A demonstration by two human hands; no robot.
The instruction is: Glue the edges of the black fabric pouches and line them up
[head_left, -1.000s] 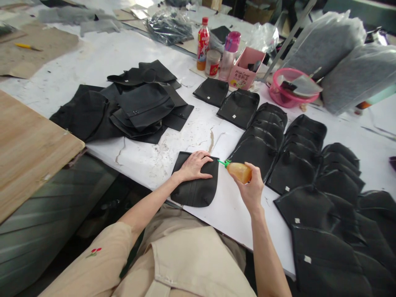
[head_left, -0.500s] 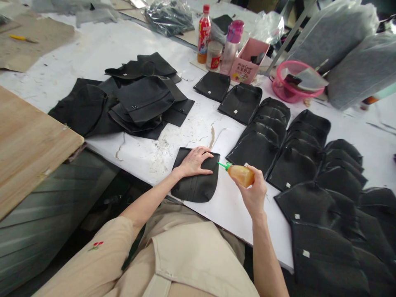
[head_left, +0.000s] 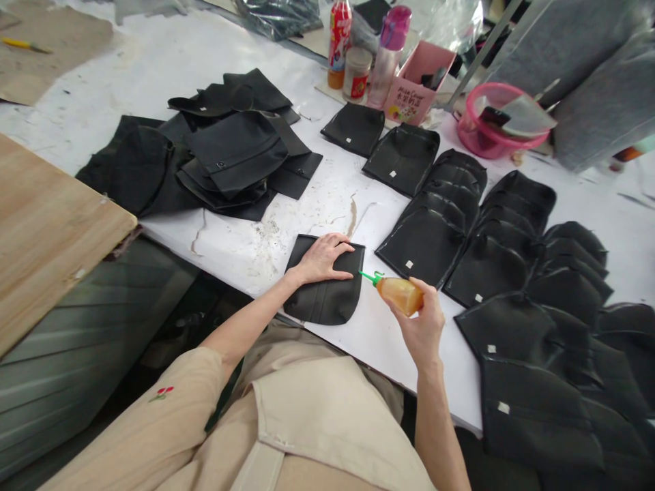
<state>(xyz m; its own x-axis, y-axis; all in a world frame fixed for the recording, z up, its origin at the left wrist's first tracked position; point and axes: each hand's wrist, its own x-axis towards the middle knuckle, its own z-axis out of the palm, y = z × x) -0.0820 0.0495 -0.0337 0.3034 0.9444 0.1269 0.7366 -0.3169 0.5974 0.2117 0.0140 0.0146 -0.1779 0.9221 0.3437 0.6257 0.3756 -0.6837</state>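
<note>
A black leather-like piece (head_left: pixel 327 303) with a rounded lower corner lies flat at the table's near edge. My left hand (head_left: pixel 322 260) rests on it with fingers spread, pressing it against the white tabletop. In my right hand (head_left: pixel 424 326) is a squeeze bottle (head_left: pixel 402 295) of amber liquid, tilted to the left. Its thin green nozzle tip is at the right edge of the black piece; whether it touches cannot be made out.
A loose pile of black pieces (head_left: pixel 235 153) lies at the left. Overlapping rows of black pieces (head_left: pixel 506 259) cover the right side. Farther back stand a red-labelled bottle (head_left: pixel 340 37), a pink box (head_left: pixel 409 95) and a pink basket (head_left: pixel 473 129). A wooden board (head_left: pixel 51 225) juts in at left.
The bottle's nozzle has moved slightly down along the right edge of the black piece. My left hand stays in place on it. The whole view has shifted a little.
</note>
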